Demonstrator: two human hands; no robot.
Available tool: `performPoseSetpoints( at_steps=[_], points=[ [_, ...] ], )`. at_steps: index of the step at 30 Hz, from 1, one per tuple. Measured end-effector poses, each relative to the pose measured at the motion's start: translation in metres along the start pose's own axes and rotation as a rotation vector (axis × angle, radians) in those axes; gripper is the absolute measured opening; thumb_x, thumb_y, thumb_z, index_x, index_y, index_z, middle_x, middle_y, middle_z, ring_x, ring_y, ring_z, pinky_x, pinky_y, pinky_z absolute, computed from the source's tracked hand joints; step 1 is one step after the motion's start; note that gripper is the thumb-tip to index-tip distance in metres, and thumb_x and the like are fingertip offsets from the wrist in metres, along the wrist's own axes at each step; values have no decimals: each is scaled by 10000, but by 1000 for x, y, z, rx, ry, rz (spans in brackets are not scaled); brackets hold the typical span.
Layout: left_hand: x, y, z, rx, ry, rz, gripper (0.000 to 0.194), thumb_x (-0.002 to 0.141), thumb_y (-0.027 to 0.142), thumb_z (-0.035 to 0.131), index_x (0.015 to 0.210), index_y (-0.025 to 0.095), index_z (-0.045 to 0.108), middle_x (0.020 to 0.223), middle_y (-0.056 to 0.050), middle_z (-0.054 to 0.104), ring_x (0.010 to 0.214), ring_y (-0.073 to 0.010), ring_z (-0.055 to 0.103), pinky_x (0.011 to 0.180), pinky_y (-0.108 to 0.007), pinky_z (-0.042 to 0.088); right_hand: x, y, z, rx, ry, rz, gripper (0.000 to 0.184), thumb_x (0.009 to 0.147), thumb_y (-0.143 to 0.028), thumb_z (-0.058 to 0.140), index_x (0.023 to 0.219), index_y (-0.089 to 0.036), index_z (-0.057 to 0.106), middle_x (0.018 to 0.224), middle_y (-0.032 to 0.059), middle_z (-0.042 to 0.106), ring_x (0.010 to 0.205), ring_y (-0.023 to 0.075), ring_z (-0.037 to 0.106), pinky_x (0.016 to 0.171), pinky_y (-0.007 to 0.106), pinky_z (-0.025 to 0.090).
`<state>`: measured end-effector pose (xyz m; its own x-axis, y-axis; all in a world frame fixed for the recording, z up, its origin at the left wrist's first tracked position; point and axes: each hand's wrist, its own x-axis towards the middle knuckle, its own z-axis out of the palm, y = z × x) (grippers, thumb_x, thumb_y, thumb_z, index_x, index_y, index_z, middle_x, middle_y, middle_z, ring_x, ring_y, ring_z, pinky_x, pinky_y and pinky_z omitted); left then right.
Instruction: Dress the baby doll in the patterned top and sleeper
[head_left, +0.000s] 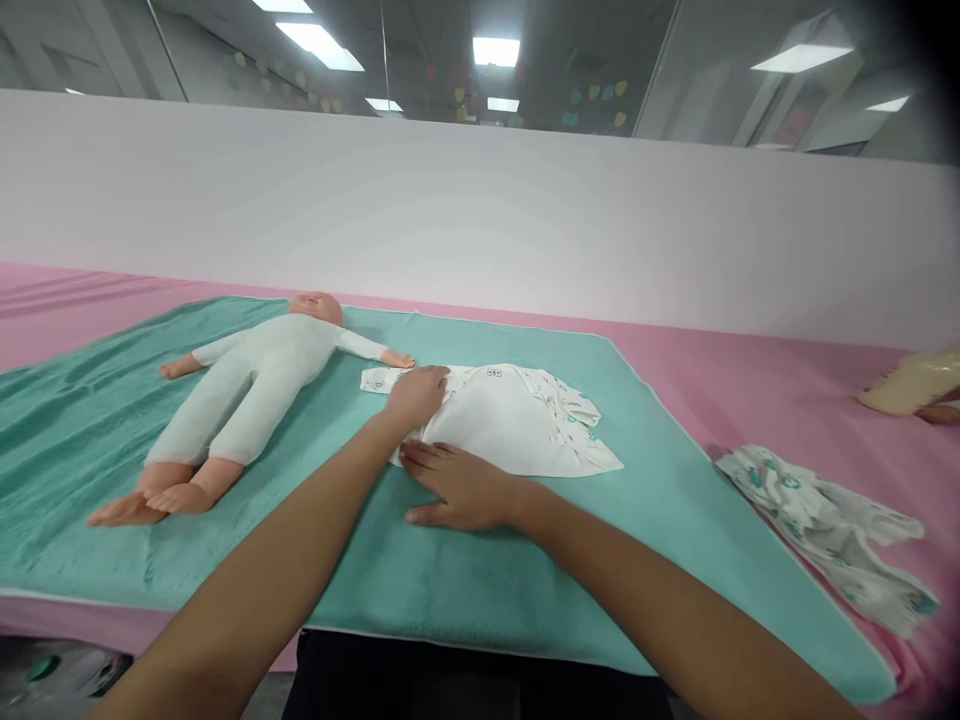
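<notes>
from where i'm standing, a small white shirt is lying spread out on a teal blanket, and two bare hands are resting at its left part. the left hand is lying palm down across the cloth beside the flat left sleeve, fingers close together, not visibly gripping anything. the right hand is resting open at the near edge, its fingertips touching the shirt and its thumb sticking out over the blanket. the right sleeve is lying in crumples. on the left a baby doll in a pale bodysuit is lying on its back, feet crossed, one arm stretching out near the shirt (whether they are touching, i cannot tell). on the right a crumpled printed garment is lying along the blanket's edge on the pink-covered bench, and a tan shape is poking in farther off. behind, a pale wall is standing below dark glass.
</notes>
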<state>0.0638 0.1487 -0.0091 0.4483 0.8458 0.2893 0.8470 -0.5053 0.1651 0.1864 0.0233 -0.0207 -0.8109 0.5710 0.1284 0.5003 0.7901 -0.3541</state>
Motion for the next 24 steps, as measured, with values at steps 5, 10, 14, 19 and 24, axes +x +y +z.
performPoseSetpoints(
  at_steps=[5,10,14,19,24],
  points=[
    [-4,42,22,-264,-146,243,459,921,371,276,1318,204,436,1427,-20,390,1347,-165,281,1109,-317,236,-3,-3,-19,278,-75,-59,541,847,-475,537,1285,-159,498,1337,92,475,1274,231,374,1079,365,266],
    [-5,44,44,-146,-332,373,541,920,422,261,1394,167,314,1500,-67,221,1397,-205,101,1130,-392,151,-27,24,-34,850,-57,81,446,896,-436,434,1232,-164,543,1174,77,604,1108,204,548,976,363,401],
    [-9,39,47,-19,-225,331,586,900,423,308,1416,149,258,1506,-105,193,1393,-251,119,1121,-442,135,-38,61,-20,627,513,486,401,892,-399,378,1135,-160,588,993,72,655,913,188,614,888,364,452],
    [-12,43,47,-43,-193,169,561,923,403,186,1399,126,291,1502,-110,207,1386,-251,154,1103,-446,184,-41,93,-10,-81,436,676,514,907,-479,316,1279,-164,477,1333,92,462,1240,218,389,1054,371,274],
    [-13,43,45,-78,-210,135,596,912,491,173,1403,172,283,1514,-78,176,1391,-249,128,1095,-465,191,-56,117,-22,-240,227,842,731,899,-606,177,1404,-88,281,1488,125,194,1375,240,133,1101,419,151]
  ],
)
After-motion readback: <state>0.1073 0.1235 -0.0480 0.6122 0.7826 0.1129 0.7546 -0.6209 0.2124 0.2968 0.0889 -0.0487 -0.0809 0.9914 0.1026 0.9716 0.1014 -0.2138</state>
